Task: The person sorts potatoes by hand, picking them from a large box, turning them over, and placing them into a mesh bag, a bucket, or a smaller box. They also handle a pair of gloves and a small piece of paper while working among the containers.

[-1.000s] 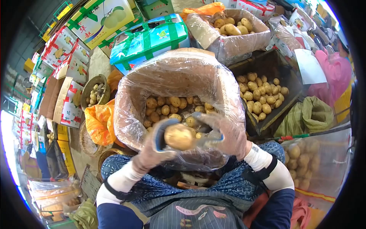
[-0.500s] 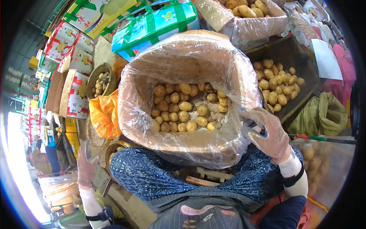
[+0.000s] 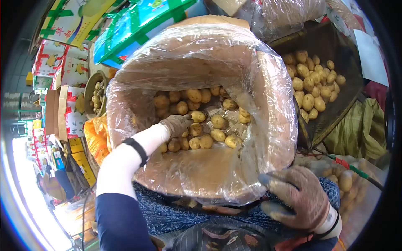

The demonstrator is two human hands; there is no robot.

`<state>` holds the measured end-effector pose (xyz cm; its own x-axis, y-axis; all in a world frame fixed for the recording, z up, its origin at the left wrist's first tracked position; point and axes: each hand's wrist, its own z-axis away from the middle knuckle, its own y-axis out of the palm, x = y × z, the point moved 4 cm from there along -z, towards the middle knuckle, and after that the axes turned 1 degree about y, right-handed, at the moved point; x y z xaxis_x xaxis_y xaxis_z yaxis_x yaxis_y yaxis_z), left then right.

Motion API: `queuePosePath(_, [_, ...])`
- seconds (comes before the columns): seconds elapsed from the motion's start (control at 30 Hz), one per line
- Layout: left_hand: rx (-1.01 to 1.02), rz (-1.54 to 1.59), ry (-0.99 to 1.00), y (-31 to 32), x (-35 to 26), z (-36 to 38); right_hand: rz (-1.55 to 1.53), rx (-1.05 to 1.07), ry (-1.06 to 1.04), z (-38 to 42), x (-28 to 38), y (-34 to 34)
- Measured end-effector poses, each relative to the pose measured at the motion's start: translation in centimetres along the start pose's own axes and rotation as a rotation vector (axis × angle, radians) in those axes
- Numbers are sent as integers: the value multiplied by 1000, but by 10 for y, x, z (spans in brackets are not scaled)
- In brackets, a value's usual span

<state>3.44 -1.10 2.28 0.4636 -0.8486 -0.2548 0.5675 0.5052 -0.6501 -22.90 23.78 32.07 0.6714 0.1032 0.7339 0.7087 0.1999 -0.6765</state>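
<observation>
A large cardboard box lined with clear plastic (image 3: 276, 104) stands in front of my lap, its bottom covered with several potatoes (image 3: 218, 121). My left hand (image 3: 176, 124), in a fabric glove, reaches down into the box's left part. Its fingers curl down over a potato (image 3: 184, 133) among the others, with the fingertips mostly hidden. My right hand (image 3: 299, 196), gloved too, is open with fingers spread. It is at the box's front right corner, close by the plastic liner, holding nothing.
A dark crate (image 3: 339, 94) at the right holds more potatoes. Beside it lies a green sack (image 3: 356, 129), and a clear bag of potatoes (image 3: 349, 188) sits nearer. At the left are a round basket (image 3: 88, 90), an orange bag (image 3: 97, 136) and printed cartons (image 3: 74, 111). A blue-green box (image 3: 138, 31) is behind.
My left hand has come from outside the box at the left into it, onto the potatoes. The right hand has dropped toward the front corner. The view has shifted nearer the box.
</observation>
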Motion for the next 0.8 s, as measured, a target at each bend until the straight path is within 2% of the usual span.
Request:
queuePosePath(0.03, [13, 1, 11, 6, 4, -9, 0, -18, 1, 0, 0, -1])
queuePosePath(0.1, [66, -316, -138, 10, 5, -10, 11, -47, -21, 1, -3, -6])
queuePosePath(0.13, [-148, -390, -69, 26, 13, -9, -6, -2, 3, 1, -3, -9])
queuePosePath(0.17, [-126, -383, -66, 32, 11, -7, -19, 40, 22, 0, -4, -9])
queuePosePath(0.23, [-160, -445, -93, 30, 10, -4, -104, -4, 42, 0, -11, -10])
queuePosePath(0.27, [-154, -444, -87, 25, 6, -4, -99, 11, 65, 1, -12, -11])
queuePosePath(0.33, [16, -624, -105, 18, 0, -5, -91, 31, 91, 1, -16, -12])
queuePosePath(0.37, [20, -623, -101, 14, -2, -6, -91, 20, 87, 2, -16, -11])
queuePosePath(0.47, [10, -503, -97, 9, -1, -7, -99, -7, 80, 4, -14, -8])
queuePosePath(0.53, [-61, -432, -23, 14, 3, -7, -105, -23, 79, 4, -12, -7])
queuePosePath(0.67, [-51, -466, -23, 12, 11, -6, -100, 30, 79, 1, -10, -9])
queuePosePath(0.73, [-176, -190, -173, -23, 5, 11, -109, 54, 74, -1, -7, -8])
queuePosePath(0.77, [-176, -194, -178, -43, -3, 21, -51, 66, 57, -2, -6, -7])
queuePosePath(0.8, [-262, 169, -211, -67, -11, 33, 8, 78, 42, -3, -4, -5])
